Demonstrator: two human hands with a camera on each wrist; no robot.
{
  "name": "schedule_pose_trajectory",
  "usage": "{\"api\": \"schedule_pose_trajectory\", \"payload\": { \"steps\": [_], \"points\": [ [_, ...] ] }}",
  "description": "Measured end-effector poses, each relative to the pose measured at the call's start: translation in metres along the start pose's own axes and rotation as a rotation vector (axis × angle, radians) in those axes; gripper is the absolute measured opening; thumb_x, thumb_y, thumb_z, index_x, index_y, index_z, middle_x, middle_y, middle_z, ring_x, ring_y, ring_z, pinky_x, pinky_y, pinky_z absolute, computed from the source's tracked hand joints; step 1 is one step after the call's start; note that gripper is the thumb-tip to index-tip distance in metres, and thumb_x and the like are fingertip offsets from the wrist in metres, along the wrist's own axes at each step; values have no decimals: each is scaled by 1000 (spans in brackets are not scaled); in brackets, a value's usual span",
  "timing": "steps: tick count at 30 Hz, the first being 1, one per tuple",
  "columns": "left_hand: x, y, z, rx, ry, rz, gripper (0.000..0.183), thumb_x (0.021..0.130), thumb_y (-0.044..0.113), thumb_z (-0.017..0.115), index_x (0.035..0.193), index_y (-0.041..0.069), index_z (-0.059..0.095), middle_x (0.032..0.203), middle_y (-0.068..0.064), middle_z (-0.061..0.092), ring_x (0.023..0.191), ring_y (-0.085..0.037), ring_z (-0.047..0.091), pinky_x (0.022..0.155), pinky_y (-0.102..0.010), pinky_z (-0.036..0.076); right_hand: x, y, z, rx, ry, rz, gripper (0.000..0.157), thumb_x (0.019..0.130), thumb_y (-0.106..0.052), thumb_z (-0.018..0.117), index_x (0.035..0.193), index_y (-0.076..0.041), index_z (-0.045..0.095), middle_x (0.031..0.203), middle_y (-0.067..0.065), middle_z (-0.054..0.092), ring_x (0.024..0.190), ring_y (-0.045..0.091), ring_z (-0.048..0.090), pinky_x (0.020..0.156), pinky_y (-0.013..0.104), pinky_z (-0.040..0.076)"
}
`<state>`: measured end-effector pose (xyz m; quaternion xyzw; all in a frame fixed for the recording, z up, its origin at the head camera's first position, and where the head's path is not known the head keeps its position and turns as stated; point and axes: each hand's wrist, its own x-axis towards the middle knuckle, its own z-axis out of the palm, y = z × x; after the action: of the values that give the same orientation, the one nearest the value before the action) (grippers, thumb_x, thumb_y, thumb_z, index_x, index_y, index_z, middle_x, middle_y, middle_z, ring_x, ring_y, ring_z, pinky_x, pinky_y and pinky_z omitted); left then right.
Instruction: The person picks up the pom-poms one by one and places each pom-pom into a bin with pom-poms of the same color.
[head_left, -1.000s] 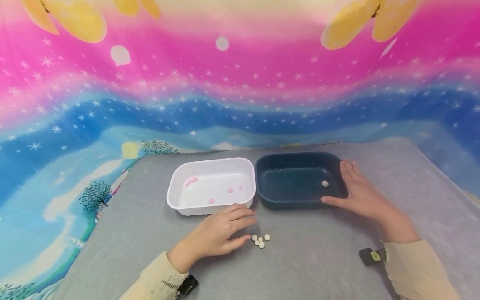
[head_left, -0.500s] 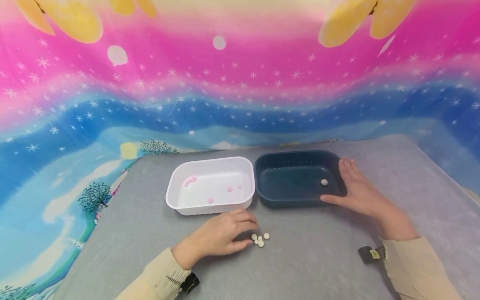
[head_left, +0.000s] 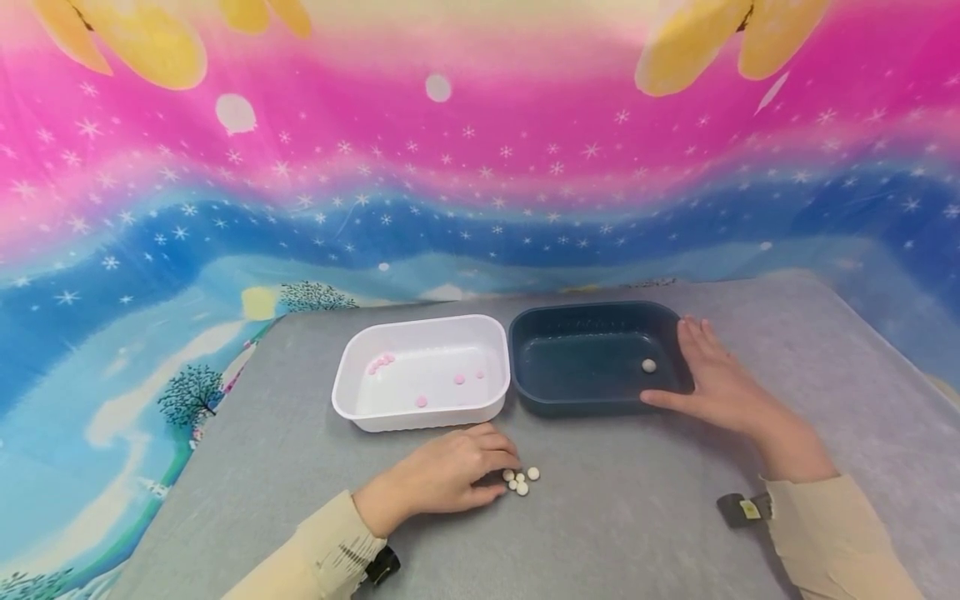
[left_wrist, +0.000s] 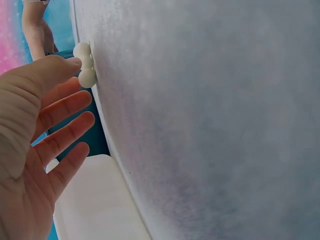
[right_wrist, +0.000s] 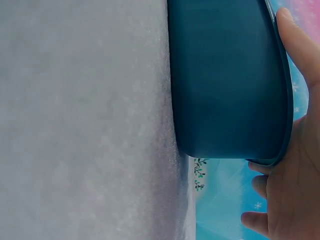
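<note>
Mid-frame on bench [head_left: 637, 517]: left tub [head_left: 423, 418], right tub [head_left: 592, 409], side by side. Pellets [head_left: 459, 379] in left tub; lone ball [head_left: 648, 365] in right tub, toward its right end. Ball cluster [head_left: 522, 489] lower centre, before tubs, just right of left hand [head_left: 450, 471]. Backdrop [head_left: 480, 192] behind.

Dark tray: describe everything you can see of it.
The dark tray is a blue-green, rounded rectangle, seemingly plastic, with a thin rim. It stands upright on the grey table, close beside the white tray; whether they touch is unclear. One pale ball lies inside, near the right end, where the right hand rests against the tray, thumb at the near rim.
</note>
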<state>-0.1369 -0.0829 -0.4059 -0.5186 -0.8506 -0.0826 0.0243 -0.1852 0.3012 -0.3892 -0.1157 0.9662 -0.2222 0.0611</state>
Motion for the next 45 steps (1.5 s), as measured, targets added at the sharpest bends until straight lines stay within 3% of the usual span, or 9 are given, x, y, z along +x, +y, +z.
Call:
{"api": "schedule_pose_trajectory", "payload": {
  "steps": [6, 33, 45],
  "points": [
    [0, 0, 2, 22, -21, -9, 26, 92, 28, 68, 116, 18, 73, 113, 8, 68, 112, -7, 59, 103, -23, 47, -1, 1, 2, 4, -2, 4, 125, 84, -66, 65, 155, 1, -14, 162, 21, -21, 149, 41, -23, 111, 77, 6],
    [3, -3, 7, 16, 22, 36, 11, 91, 21, 70, 101, 17, 74, 105, 8, 67, 102, -8, 60, 94, -22, 50, 1, 1, 0, -12, 8, -12, 125, 84, -65, 66, 155, 2, -12, 162, 22, -19, 149, 42, -23, 110, 78, 6],
    [2, -2, 5, 21, 17, 18, 10, 92, 23, 69, 99, 19, 73, 105, 10, 68, 101, -6, 60, 90, -22, 52, 1, 2, 1, -4, 5, -12, 124, 85, -64, 66, 155, 1, -13, 162, 21, -20, 149, 41, -24, 109, 79, 6]
  ]
}}
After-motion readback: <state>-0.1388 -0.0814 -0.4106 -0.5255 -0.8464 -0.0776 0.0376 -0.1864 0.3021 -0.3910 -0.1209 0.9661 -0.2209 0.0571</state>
